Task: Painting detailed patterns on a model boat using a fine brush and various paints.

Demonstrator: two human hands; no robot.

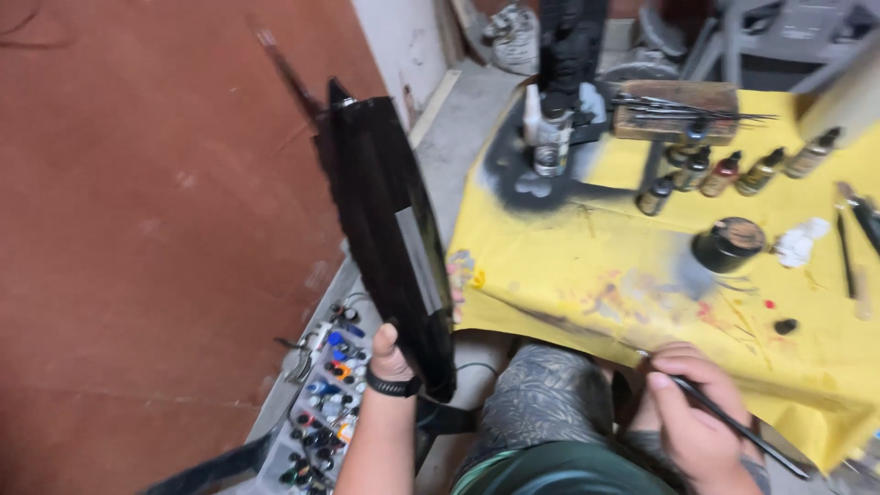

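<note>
My left hand (390, 353) grips the lower end of a long glossy black panel (390, 220) and holds it upright and tilted, left of the table. A black band sits on that wrist. My right hand (692, 399) rests near my knee at the table's front edge, holding a thin black paintbrush (733, 422) that points down to the right. The panel's far tip reaches up toward the reddish floor area.
A yellow paint-stained cloth (596, 266) covers the table. On it stand small paint bottles (724, 172), a round black jar (729, 243), a wooden block with brushes (674, 110) and a spray-blackened patch with a bottle (550, 137). A tray of small paint bottles (325, 403) lies on the floor below.
</note>
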